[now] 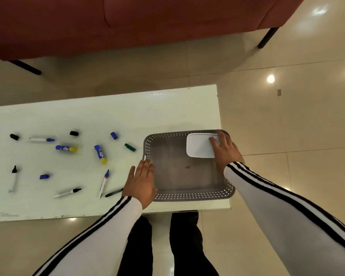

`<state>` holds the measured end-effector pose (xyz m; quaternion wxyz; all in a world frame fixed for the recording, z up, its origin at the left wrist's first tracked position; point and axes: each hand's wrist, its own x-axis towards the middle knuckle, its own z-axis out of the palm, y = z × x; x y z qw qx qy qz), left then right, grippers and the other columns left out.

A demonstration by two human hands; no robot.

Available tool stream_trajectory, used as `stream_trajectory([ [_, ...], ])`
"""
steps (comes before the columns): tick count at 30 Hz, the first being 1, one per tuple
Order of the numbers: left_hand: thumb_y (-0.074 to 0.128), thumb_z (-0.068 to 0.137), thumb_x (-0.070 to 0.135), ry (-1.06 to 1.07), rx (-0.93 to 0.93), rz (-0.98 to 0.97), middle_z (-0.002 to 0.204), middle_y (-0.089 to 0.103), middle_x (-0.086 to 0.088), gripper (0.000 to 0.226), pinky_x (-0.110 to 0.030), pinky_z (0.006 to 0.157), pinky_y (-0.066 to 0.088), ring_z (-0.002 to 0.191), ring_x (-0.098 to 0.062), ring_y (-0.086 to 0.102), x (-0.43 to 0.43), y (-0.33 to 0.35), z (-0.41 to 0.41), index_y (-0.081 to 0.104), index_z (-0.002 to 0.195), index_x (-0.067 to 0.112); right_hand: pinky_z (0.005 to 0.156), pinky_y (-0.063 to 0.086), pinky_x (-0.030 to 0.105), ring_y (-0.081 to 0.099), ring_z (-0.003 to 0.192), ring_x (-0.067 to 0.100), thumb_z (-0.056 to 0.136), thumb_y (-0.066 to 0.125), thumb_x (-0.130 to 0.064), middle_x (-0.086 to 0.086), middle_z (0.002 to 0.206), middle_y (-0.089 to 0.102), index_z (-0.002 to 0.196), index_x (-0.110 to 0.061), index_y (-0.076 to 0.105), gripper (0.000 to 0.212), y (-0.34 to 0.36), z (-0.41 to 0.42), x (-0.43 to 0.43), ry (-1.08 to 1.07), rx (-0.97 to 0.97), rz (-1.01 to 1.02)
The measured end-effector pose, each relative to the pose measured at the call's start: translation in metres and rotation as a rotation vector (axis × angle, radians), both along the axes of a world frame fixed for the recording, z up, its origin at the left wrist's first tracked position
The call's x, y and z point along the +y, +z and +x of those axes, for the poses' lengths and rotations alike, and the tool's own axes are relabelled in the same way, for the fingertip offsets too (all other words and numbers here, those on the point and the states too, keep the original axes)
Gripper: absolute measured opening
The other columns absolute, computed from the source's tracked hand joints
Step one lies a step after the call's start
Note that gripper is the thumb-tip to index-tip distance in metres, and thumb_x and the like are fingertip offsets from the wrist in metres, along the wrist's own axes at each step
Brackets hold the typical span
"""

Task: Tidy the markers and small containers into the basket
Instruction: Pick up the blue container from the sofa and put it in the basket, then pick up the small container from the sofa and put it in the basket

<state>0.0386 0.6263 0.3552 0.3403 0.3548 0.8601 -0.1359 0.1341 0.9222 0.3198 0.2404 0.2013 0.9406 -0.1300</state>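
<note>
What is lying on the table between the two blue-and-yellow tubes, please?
Nothing: in the head view the white table is bare between the left blue-and-yellow tube and the right blue-and-yellow tube.

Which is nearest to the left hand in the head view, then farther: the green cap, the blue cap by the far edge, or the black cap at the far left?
From the left hand:
1. Green cap, just left of the basket.
2. Blue cap, beyond it.
3. Black cap, at the table's left end.

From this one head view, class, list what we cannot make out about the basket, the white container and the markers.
- White container: contents hidden by its closed lid; right edge covered by right hand.
- Basket: left rim partly covered by left hand.
- Glue sticks: label print too small, blurred.
- Green marker: one end hidden behind the left hand.
</note>
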Motion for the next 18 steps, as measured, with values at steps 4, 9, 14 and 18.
stream_trajectory([
  [4, 0.042, 0.097, 0.044, 0.050, 0.009, 0.035, 0.163, -0.013, -0.009, 0.081, -0.046, 0.122, 0.001, 0.150, -0.026, -0.010, -0.012, 0.034, 0.007, -0.004, 0.155, 0.011, 0.117, 0.025, 0.042, 0.006, 0.148, 0.033, 0.072, 0.063, 0.006, 0.014, 0.161, 0.002, 0.146, -0.016, 0.023, 0.087, 0.044, 0.005, -0.026, -0.032, -0.012, 0.018],
  [9, 0.039, 0.099, 0.047, 0.068, 0.019, 0.059, 0.162, -0.017, -0.009, 0.080, -0.046, 0.122, -0.001, 0.150, -0.026, -0.013, -0.053, 0.092, 0.018, -0.005, 0.155, 0.010, 0.119, 0.020, 0.042, 0.008, 0.148, 0.030, 0.077, 0.054, 0.001, 0.009, 0.162, 0.000, 0.150, -0.017, 0.022, 0.081, 0.119, 0.017, -0.102, -0.059, 0.010, -0.031],
  [14, 0.037, 0.099, 0.046, 0.083, 0.056, 0.114, 0.162, -0.017, -0.010, 0.079, -0.044, 0.122, -0.003, 0.150, -0.026, -0.012, -0.130, 0.150, 0.022, -0.005, 0.155, 0.009, 0.117, 0.024, 0.041, 0.009, 0.148, 0.030, 0.080, 0.053, -0.004, 0.010, 0.162, 0.003, 0.148, -0.017, 0.025, 0.075, 0.186, 0.024, -0.221, -0.057, 0.042, -0.054],
  [18, 0.038, 0.099, 0.046, 0.106, 0.104, 0.168, 0.163, -0.015, -0.010, 0.080, -0.044, 0.121, -0.002, 0.150, -0.027, -0.012, -0.225, 0.184, 0.022, -0.005, 0.155, 0.010, 0.118, 0.022, 0.040, 0.009, 0.148, 0.028, 0.084, 0.053, -0.011, 0.008, 0.163, 0.001, 0.150, -0.018, 0.020, 0.074, 0.220, 0.019, -0.337, -0.077, 0.094, -0.072],
])
